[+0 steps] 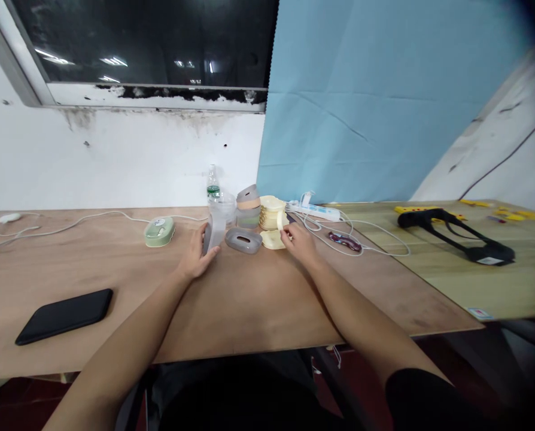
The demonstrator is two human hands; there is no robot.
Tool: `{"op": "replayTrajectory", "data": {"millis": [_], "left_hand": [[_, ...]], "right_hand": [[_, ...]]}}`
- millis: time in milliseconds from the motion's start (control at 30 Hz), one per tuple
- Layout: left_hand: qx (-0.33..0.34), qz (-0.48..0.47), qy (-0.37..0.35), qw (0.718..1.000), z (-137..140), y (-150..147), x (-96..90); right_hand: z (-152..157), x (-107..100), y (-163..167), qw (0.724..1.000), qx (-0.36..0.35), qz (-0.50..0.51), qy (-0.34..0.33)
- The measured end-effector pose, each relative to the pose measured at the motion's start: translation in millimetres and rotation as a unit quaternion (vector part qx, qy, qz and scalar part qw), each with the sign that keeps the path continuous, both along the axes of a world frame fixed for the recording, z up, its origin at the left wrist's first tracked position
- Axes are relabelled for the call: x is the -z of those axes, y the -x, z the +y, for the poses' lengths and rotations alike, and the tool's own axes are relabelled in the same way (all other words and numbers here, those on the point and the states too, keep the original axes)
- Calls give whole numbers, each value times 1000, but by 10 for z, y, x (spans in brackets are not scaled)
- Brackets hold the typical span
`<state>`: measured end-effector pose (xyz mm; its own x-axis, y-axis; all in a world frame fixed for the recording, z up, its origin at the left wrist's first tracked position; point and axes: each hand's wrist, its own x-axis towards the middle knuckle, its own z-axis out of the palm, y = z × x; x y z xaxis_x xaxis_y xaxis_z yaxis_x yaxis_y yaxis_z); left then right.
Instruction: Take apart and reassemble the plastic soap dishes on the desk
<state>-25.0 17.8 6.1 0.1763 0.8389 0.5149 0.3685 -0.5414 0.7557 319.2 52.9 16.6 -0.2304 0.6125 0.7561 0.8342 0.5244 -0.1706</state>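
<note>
My left hand [196,256] is wrapped round a translucent grey plastic container [214,230], tipped on its side on the tabletop. My right hand [300,240] pinches a thin cream-coloured piece [280,221], held upright. Just beneath it a cream scalloped dish [271,240] lies flat, in front of a stack of cream ribbed pieces [267,216]. Between my hands lies a grey oval lid [244,248] with a slot in it. Behind that lid stand grey stacked containers [248,216], one with a tilted grey top. A clear plastic tub [226,205] is behind the container in my left hand.
A bottle [212,190] stands against the wall. On the left are a green round-cornered box [160,232] and a black phone-like slab [65,314]. To the right lie a power strip [319,212], white cables, a dark red glossy object [345,241] and a black frame-like strap [456,233].
</note>
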Motion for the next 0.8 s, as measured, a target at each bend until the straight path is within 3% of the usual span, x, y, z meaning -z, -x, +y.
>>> {"op": "replayTrajectory", "data": {"millis": [100, 200, 300, 600, 800], "left_hand": [[3, 74, -47, 996, -12, 1, 10], [-1, 98, -57, 994, -23, 12, 5], [-4, 109, -53, 993, -18, 21, 12], [3, 126, -48, 991, -11, 12, 23], [21, 65, -10, 998, -9, -44, 53]], "right_hand": [[93, 54, -15, 996, 6, -64, 65], [146, 104, 39, 984, -20, -116, 135], [148, 127, 64, 978, -21, -132, 162], [101, 90, 47, 982, 3, -103, 160], [-31, 16, 253, 996, -17, -42, 73]]}}
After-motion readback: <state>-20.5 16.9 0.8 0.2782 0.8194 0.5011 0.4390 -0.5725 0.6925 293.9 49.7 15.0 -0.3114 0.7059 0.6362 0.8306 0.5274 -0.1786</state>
